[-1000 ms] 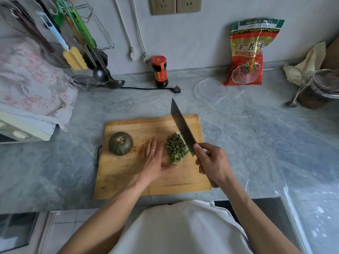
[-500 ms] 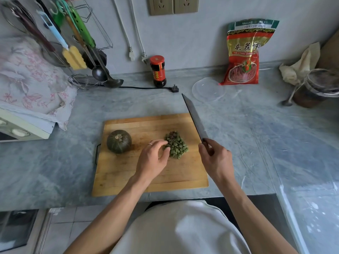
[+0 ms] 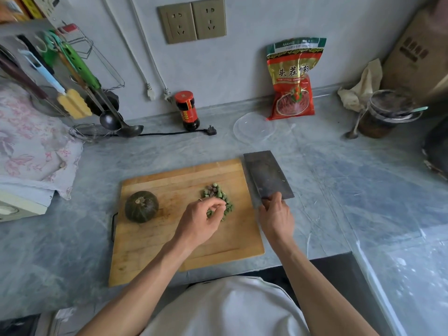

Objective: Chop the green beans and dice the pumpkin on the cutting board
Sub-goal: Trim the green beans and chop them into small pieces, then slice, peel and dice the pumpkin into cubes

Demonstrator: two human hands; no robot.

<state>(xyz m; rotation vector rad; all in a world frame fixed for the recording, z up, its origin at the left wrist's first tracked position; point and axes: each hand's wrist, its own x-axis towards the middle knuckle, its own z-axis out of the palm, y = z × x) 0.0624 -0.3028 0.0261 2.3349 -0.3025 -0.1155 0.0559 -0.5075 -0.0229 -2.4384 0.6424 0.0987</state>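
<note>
Left hand (image 3: 198, 218) pinching pieces from the small heap of chopped green beans (image 3: 219, 197) on the wooden cutting board (image 3: 155, 253), right hand (image 3: 275, 214) gripping the broad dark steel cleaver (image 3: 266, 175) laid flat just beside the board, whole dark-green round pumpkin (image 3: 141, 206) at the board's left.

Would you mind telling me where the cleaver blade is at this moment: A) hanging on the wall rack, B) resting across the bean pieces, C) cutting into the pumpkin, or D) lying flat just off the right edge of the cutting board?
D: the cleaver shows its broad side beside the cutting board, its handle held by the right hand, clear of the pumpkin and bean pieces.
</note>
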